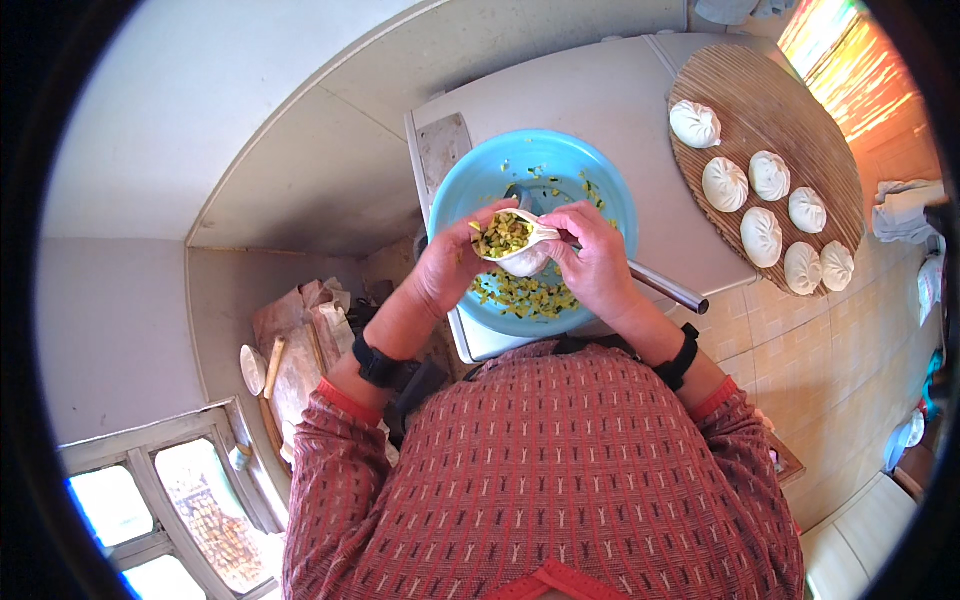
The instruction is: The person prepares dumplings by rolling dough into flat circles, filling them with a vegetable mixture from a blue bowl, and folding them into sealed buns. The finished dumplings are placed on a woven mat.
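Over a blue plastic basin (607,161), my left hand (450,259) cradles a dough wrapper (523,262) from the left. Chopped green-and-yellow vegetable filling (501,235) fills its open side. The fingers and thumb of my right hand (596,259) pinch gathered pleats at the wrapper's right rim. More loose filling (525,298) lies in the basin's near part, with scraps stuck to its far wall. A utensil with a metal handle (667,285) rests in the basin, its handle sticking out to the right past the rim. Part of its dark head shows behind my hands.
Several pleated buns (761,236) sit on a round board of bound stalks (757,97) at the right. The basin stands on a pale worktop (570,90). A rolling pin (274,367) and a white bowl (253,370) are at the lower left, near a window (202,502).
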Tool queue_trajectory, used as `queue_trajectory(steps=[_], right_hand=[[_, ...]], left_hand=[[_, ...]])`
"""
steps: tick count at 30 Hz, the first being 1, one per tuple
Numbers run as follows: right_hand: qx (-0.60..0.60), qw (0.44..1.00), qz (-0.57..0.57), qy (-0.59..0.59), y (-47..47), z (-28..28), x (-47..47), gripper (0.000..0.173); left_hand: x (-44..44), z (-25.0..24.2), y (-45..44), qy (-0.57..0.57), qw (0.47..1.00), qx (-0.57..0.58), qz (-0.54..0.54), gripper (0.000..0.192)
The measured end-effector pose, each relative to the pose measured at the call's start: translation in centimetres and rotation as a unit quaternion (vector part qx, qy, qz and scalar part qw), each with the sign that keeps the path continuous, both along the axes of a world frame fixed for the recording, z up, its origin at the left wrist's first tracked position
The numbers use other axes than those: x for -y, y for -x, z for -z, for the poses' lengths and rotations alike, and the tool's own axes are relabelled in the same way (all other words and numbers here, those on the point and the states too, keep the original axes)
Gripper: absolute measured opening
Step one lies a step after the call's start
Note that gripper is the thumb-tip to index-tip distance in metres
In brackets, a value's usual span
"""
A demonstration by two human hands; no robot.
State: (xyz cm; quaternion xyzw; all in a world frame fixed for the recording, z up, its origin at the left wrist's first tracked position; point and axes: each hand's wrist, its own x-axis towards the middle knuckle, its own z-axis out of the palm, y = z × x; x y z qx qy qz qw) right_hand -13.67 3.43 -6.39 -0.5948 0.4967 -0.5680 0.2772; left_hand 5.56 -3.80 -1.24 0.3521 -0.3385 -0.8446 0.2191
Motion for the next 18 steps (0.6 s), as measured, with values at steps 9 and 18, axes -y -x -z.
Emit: queue_trajectory(steps=[9,18], right_hand=[[-0.016,1.0,-0.005,0.0,-0.4,0.3,-0.3,0.02],[-0.031,0.999,-0.01,-0.006,-0.9,0.5,-0.2,0.023]], left_hand=[[-1.2,0.9,0.4,-0.01,0.997,0.073,-0.012,0.059],[-0.1,1.8,0.5,0.108,0.978,0.172,0.04,0.054]])
